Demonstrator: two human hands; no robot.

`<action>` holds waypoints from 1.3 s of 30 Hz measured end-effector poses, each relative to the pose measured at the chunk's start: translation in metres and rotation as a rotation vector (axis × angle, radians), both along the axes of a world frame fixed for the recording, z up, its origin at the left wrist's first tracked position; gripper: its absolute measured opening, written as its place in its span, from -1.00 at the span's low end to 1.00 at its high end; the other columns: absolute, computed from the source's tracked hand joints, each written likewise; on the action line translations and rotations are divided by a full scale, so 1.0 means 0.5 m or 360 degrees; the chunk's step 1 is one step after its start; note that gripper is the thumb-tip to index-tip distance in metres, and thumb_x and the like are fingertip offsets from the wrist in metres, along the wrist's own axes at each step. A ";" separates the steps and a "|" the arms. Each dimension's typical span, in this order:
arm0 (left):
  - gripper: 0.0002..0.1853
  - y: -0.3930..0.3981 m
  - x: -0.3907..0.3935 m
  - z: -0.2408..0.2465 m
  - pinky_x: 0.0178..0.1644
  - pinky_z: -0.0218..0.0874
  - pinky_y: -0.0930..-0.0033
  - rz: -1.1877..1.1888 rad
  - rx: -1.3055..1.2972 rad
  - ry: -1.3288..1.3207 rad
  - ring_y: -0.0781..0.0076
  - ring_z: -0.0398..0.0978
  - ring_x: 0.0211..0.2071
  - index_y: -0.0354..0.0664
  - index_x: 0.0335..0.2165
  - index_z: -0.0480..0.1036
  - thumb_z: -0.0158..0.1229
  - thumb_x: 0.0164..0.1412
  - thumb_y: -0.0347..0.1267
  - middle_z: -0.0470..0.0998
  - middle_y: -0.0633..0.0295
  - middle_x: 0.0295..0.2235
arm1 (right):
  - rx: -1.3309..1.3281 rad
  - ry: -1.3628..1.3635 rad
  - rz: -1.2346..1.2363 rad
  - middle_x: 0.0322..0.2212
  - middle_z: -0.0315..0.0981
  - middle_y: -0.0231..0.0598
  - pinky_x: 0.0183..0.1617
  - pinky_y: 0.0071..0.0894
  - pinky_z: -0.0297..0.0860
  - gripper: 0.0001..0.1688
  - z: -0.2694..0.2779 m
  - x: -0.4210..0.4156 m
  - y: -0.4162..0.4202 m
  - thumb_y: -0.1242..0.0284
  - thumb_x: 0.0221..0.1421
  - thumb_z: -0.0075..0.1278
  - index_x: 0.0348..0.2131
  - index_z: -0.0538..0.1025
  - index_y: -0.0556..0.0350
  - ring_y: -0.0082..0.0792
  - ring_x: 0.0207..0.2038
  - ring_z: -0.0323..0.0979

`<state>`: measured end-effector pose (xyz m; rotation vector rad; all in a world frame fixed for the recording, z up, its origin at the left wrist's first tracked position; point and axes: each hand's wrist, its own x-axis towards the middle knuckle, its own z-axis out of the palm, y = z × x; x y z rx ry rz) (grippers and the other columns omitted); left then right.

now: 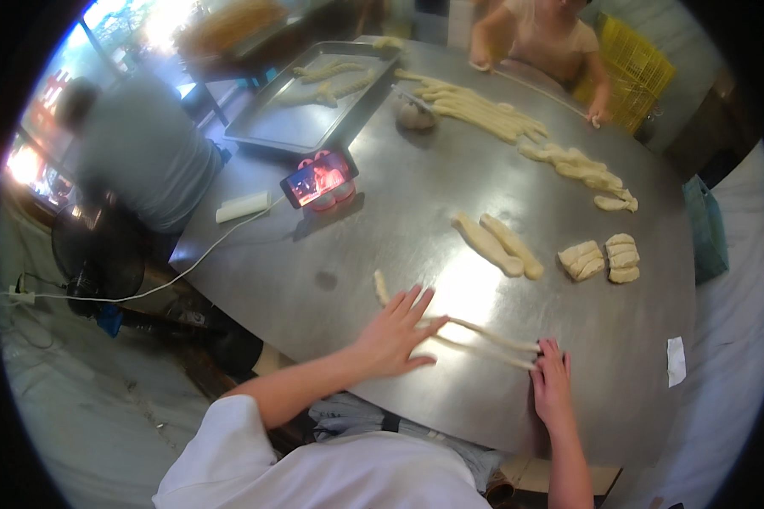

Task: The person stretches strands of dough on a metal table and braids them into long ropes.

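Observation:
My left hand (396,334) lies palm down, fingers spread, over a long dough rope (508,344) on the steel table. The rope doubles into two thin strands between my hands, and a short end sticks out beyond my left fingers. Under my palm the dough is hidden. At the right, my right hand (552,372) has its fingers closed on the strands' ends. Beyond my hands rest two thick dough rolls (498,248) side by side. Two cut dough blocks (581,259) (623,258) sit to their right.
Across the steel table (407,254), a co-worker (547,38) holds a stretched dough rope near dough strips (477,108) and a dough pile (576,167). A metal baking tray (274,130) bears twisted dough. A phone (320,180) on a stand trails a white cable (197,259). Another person (146,153) is at left.

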<state>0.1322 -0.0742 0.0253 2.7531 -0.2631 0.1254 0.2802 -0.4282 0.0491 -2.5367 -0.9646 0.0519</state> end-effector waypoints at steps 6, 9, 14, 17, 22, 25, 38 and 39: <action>-0.01 -0.015 0.100 -0.043 0.57 -0.28 -0.38 0.0382 -0.0336 -0.0310 -0.49 -0.12 0.53 -0.03 0.49 0.17 0.28 0.28 0.16 0.04 -0.44 0.47 | 0.0103 0.0291 -0.0673 0.25 0.48 0.06 0.53 0.22 0.06 -0.69 0.013 0.028 0.034 0.45 0.38 0.09 0.06 0.53 0.18 0.17 0.35 0.35; -0.01 -0.014 0.076 -0.008 0.57 -0.26 -0.35 0.0087 -0.0254 -0.0142 -0.48 -0.11 0.53 -0.19 0.48 0.14 0.23 0.33 0.13 0.03 -0.46 0.47 | 0.0145 -0.0404 0.0008 0.10 0.58 0.12 0.35 0.11 0.30 -0.74 0.000 0.018 0.031 0.43 0.36 0.10 -0.04 0.55 0.22 0.20 0.18 0.49; -0.03 -0.040 0.036 0.066 0.58 -0.19 -0.23 0.0216 0.0156 0.0260 -0.37 -0.09 0.54 -0.42 0.43 0.15 0.23 0.36 0.07 0.02 -0.49 0.46 | 0.0111 0.0943 -0.0776 0.07 0.52 0.17 0.17 0.12 0.38 -0.69 0.023 0.016 0.016 0.41 0.34 0.13 -0.02 0.53 0.23 0.22 0.05 0.46; 0.00 -0.031 0.132 0.001 0.58 -0.18 -0.23 0.0422 -0.0067 -0.0549 -0.36 -0.10 0.54 -0.23 0.45 0.19 0.29 0.28 0.12 0.03 -0.46 0.47 | -0.0183 0.0306 -0.0462 0.16 0.47 0.13 0.30 0.12 0.31 -0.65 0.011 0.047 0.046 0.40 0.34 0.14 0.03 0.50 0.22 0.22 0.14 0.42; -0.06 -0.031 0.037 0.029 0.57 -0.17 -0.28 -0.0073 -0.0049 0.0031 -0.42 -0.05 0.52 -0.46 0.40 0.19 0.24 0.36 0.03 0.04 -0.46 0.46 | 0.0030 -0.0426 0.0440 0.15 0.46 0.18 0.28 0.08 0.34 -0.71 -0.008 0.011 0.003 0.42 0.37 0.11 0.00 0.52 0.19 0.21 0.14 0.43; -0.08 -0.055 0.031 0.031 0.56 -0.15 -0.29 0.0197 0.0006 -0.0088 -0.44 0.01 0.49 -0.49 0.38 0.20 0.24 0.37 0.01 0.07 -0.45 0.46 | 0.0071 0.0780 -0.0590 0.11 0.48 0.18 0.26 0.09 0.36 -0.77 0.000 0.027 0.001 0.43 0.37 0.10 -0.06 0.54 0.19 0.25 0.12 0.45; -0.05 -0.072 0.115 -0.010 0.57 -0.16 -0.25 0.0366 0.0028 -0.0263 -0.41 0.03 0.49 -0.25 0.43 0.24 0.22 0.35 0.16 0.09 -0.46 0.44 | -0.0186 0.0605 -0.0501 0.12 0.57 0.02 0.44 0.22 0.18 -0.54 0.028 0.029 0.056 0.41 0.35 0.13 0.18 0.50 0.11 0.19 0.31 0.38; -0.05 -0.073 0.136 -0.019 0.56 -0.13 -0.24 0.0438 0.0007 -0.0476 -0.39 0.04 0.49 -0.28 0.42 0.24 0.23 0.34 0.15 0.09 -0.46 0.44 | -0.0184 0.0478 -0.0578 0.08 0.60 0.00 0.43 0.20 0.19 -0.59 0.032 0.032 0.070 0.41 0.35 0.13 0.13 0.53 0.12 0.19 0.28 0.41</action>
